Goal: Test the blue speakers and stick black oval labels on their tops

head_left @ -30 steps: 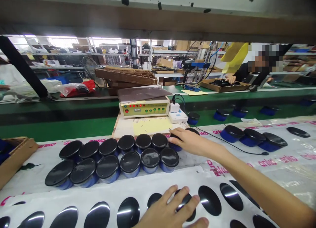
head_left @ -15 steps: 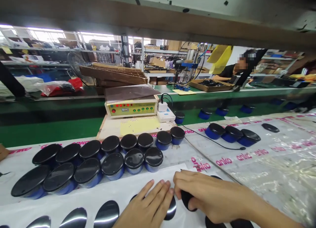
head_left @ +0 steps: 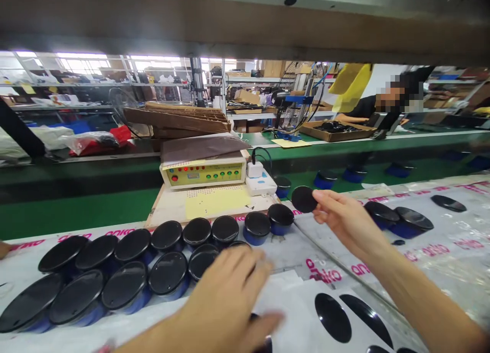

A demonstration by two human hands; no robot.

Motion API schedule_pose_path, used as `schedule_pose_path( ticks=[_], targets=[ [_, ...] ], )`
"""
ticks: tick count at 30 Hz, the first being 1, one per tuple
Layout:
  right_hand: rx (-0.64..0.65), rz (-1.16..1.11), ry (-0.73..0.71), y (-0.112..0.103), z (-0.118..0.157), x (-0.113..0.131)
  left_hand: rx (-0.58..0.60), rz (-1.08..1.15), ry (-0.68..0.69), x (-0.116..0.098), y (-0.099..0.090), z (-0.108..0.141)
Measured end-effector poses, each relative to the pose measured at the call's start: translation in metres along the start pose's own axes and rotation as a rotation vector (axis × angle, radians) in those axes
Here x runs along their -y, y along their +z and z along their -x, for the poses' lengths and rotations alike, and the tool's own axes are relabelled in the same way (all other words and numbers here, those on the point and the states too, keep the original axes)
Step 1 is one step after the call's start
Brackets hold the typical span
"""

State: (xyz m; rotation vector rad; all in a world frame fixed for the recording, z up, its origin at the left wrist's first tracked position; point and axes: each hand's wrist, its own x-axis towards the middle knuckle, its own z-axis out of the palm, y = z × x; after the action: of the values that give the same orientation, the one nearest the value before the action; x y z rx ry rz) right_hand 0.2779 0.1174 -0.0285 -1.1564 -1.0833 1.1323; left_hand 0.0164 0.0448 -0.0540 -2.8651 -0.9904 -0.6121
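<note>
My right hand (head_left: pixel 342 215) is raised over the bench, its thumb and fingers pinching the edge of a thin black disc (head_left: pixel 303 199). The disc's flat face is turned towards me. Smeared by motion, my left hand (head_left: pixel 225 292) reaches over the nearer row of blue round containers with black tops (head_left: pixel 169 274). Its fingers are stretched out and its thumb stands apart. Its fingertips overlap the row's right end, and I cannot tell whether they touch it. Below my right forearm, glossy black ovals (head_left: pixel 333 317) lie on a white sheet (head_left: pixel 294 312).
A control box (head_left: pixel 204 175) with lit buttons stands behind the rows, beside a white plug adapter (head_left: pixel 260 182). More blue containers (head_left: pixel 411 221) stand at the right. A green conveyor (head_left: pixel 115 197) runs behind the bench. A person (head_left: pixel 363 108) works across it. A shelf edge (head_left: pixel 245 36) hangs overhead.
My right hand has lifted from the white sheet, up and forward, with the black disc. My left hand has left the sheet and moved forward over the containers. The view has shifted slightly.
</note>
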Motion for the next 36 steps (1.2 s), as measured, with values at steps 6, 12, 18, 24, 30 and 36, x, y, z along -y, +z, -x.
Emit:
schedule_pose_path(
  ticks=[6,12,18,24,30,36],
  targets=[
    [0.105,-0.106,0.113,0.041,0.007,-0.021,0.157,0.188,-0.449,0.041,0.013,-0.066],
    [0.048,0.086,0.235,0.042,0.037,-0.036,0.231,0.366,-0.452,0.034,0.017,-0.062],
    [0.036,0.279,0.145,0.045,0.043,-0.050,0.226,0.372,-0.436,0.031,0.019,-0.066],
    [0.072,0.255,0.180,0.044,0.043,-0.059,0.246,0.359,-0.447,0.032,0.024,-0.065],
    [0.054,0.269,0.131,0.045,0.045,-0.061,0.291,0.331,-0.466,0.031,0.020,-0.066],
    [0.019,0.380,0.076,0.045,0.045,-0.062,0.291,0.305,-0.452,0.032,0.023,-0.065]
  ],
)
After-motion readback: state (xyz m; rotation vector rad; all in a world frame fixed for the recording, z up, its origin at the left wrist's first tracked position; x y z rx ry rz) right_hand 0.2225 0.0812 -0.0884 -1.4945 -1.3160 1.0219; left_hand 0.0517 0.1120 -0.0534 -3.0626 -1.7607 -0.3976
